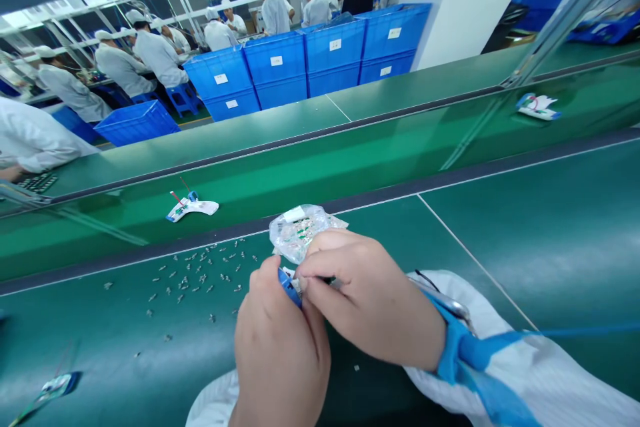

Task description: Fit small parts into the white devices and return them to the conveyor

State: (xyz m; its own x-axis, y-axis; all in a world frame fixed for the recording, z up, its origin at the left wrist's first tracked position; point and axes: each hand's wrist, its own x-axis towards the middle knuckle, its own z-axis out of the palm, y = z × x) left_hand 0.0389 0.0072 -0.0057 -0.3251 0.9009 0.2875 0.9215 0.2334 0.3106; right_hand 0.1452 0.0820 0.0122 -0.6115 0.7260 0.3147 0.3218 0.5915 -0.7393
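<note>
My left hand (280, 340) is closed around a small blue and white plastic part (290, 285), of which only the upper end shows between the fingers. My right hand (360, 280) pinches at the same part from the right, thumb and forefinger together; whatever tiny piece may be in that pinch is hidden. Just beyond both hands lies a clear plastic bag (297, 230) holding small pieces, some of them green. Many small metal pieces (187, 277) are scattered on the green table to the left.
A white and blue part with wires (193, 205) rests on the green belt, and a similar part (539, 107) is farther right. A circuit board with wires (55, 387) lies at lower left. Blue bins (277, 63) and people in white coats (163, 43) are beyond.
</note>
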